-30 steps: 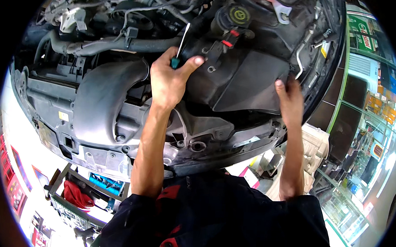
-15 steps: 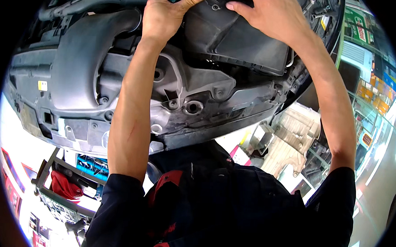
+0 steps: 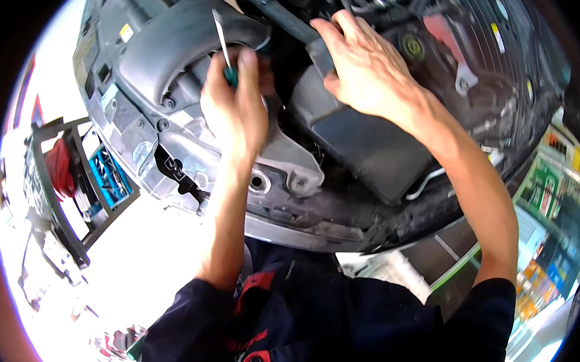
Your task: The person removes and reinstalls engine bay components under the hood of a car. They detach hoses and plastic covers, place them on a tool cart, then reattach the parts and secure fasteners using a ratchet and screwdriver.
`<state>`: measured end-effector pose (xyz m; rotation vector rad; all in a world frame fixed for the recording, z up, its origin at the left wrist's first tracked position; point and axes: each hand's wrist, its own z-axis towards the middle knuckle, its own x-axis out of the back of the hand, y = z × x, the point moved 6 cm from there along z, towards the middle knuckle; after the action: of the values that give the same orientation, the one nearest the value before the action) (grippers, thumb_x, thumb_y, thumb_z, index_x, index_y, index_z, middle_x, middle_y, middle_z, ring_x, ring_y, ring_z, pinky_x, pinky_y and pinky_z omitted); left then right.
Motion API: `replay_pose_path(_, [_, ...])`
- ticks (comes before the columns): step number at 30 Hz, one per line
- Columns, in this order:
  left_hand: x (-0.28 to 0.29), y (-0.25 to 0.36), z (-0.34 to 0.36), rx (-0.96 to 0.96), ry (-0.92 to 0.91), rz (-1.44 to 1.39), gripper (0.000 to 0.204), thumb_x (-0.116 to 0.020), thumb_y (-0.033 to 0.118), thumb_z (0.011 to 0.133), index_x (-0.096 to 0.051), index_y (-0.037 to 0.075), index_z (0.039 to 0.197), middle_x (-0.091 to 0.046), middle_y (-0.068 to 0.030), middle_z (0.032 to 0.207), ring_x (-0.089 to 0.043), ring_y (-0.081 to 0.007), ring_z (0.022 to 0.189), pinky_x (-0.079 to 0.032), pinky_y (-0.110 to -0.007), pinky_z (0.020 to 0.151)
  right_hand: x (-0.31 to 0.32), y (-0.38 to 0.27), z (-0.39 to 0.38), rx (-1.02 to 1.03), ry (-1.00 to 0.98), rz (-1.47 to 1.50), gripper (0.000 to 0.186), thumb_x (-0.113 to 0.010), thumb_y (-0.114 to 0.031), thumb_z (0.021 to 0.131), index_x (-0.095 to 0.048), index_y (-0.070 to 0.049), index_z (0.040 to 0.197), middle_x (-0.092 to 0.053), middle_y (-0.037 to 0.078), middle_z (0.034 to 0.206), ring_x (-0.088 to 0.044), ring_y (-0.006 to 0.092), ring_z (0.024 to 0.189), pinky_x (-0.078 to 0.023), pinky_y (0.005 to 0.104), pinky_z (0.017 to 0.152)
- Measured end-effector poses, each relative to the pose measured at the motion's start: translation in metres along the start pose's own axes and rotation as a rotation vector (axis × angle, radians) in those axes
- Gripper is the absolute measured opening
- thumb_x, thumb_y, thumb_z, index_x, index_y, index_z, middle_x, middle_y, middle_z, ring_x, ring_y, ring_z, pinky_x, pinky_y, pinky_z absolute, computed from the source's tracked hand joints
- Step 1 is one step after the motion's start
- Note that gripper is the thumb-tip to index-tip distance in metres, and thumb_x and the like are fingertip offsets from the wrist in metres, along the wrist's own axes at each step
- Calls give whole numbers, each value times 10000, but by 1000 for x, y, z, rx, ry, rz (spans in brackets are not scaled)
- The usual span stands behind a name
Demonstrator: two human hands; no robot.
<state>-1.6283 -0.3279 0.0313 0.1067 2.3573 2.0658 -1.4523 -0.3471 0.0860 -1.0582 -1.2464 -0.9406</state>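
My left hand point(image 3: 233, 107) is closed around a screwdriver point(image 3: 222, 37). Its green handle is mostly inside my fingers and its bright shaft points up and away, over a curved black intake duct point(image 3: 157, 42). My fingers are slightly blurred. To the right, my right hand point(image 3: 372, 71) has its thumb and bent fingers on either side of a black plastic air duct piece point(image 3: 321, 55), gripping it. Just below that hand lies the black air filter box point(image 3: 375, 152). The fingertips of my right hand are partly hidden behind the duct piece.
The car's front panel point(image 3: 288, 227) curves between me and the engine bay. A black cover with a round cap point(image 3: 412, 46) is at the far right. A tool cart point(image 3: 77, 236) with a blue tray point(image 3: 109, 176) and red cloth point(image 3: 60, 168) stands left; shelves point(image 3: 547, 211) stand right.
The view has shifted and turned. My left hand has come away from the air box toward the intake duct, the screwdriver shaft now showing. My right hand now grips the duct piece.
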Motion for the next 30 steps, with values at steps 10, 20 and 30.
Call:
replay_pose_path(10, [-53, -35, -136, -224, -259, 200, 584, -753, 30, 796, -567, -55, 1343, -598, -211, 1365, -519, -445, 1342, -367, -587, 1154, -34, 3, 25, -31, -595, 13, 332, -735, -320, 902, -698, 9, 882, -695, 217, 776, -692, 395, 826, -549, 489, 778])
replay_pose_path(20, [-65, -32, -144, -220, -245, 217, 363, -790, 271, 793, -735, 118, 1117, -730, -5, 1139, -679, -150, 1107, -273, -530, 1178, -33, 9, 15, -75, -579, 300, 283, -746, -184, 893, -546, -36, 759, -555, 118, 627, -568, 315, 572, -415, 430, 624])
replay_pose_path(30, [-59, -39, -142, -263, -236, 162, 252, -764, 292, 860, -748, 133, 1055, -762, 24, 1045, -699, -130, 1055, -234, -521, 1193, -36, 4, 11, -104, -580, 290, 279, -759, -138, 860, -526, -42, 739, -534, 97, 616, -515, 295, 532, -375, 420, 582])
